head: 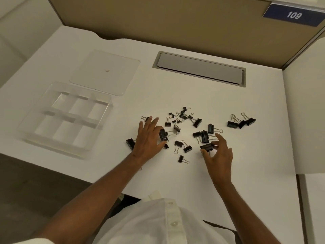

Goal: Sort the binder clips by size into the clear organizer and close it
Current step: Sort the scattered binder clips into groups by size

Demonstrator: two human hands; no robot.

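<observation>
The binder clips (182,131) lay scattered on the white surface (246,155), black with thin wire handles, in big, middle and small sizes. Three big ones (241,121) sat apart on the right. None were in the clear organizer (26,127) yet. It sat open on the left, with its compartments bare. Its clear lid (105,73) lay flat just behind it.

The left hand (149,136) rested on the pile, and its thumb and fingers held a big clip (163,135). Another big clip (130,143) poked out from under that hand. The right hand (219,152) pinched a big clip (207,147) by its black body, between thumb and fingertips. So both grips were grasping a clip.

The clips looked small, light and hard. The black bodies were probably smooth metal and springy. The wire handles could flop and catch on other clips. The best place to hold one seemed to be the black body, on its two flat sides. The tiny ones (175,118) would likely be fiddly to pick up. The organizer looked like light, stiff plastic that might slide if bumped.

A blue sign (292,14) at the top right read "109" in white. No other writing could be read.
</observation>
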